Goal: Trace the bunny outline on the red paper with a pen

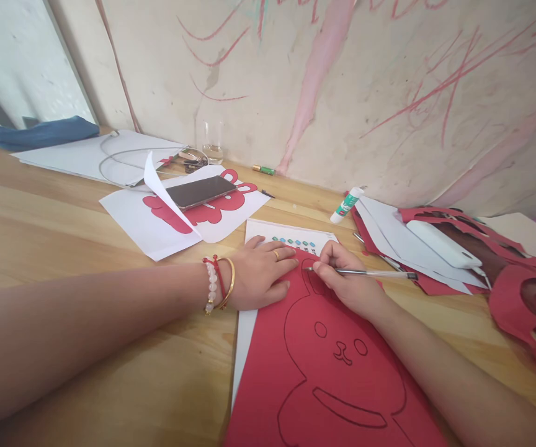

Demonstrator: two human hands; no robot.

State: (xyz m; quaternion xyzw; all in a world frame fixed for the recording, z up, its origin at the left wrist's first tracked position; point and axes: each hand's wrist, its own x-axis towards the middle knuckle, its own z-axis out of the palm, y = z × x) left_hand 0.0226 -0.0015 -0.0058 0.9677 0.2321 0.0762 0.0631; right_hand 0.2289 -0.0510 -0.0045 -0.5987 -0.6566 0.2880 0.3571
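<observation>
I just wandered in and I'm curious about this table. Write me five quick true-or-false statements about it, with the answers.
1. The right hand holds a pen. True.
2. The left hand has its fingers on the red paper. True.
3. The beaded bracelet is on the right wrist. False: the beaded bracelet is on the left wrist.
4. The smartphone lies under the right hand. False: the smartphone lies beyond the left hand, partly covering a red cartoon rabbit.
5. The glue stick is farther from the person than the right hand is. True.
</observation>
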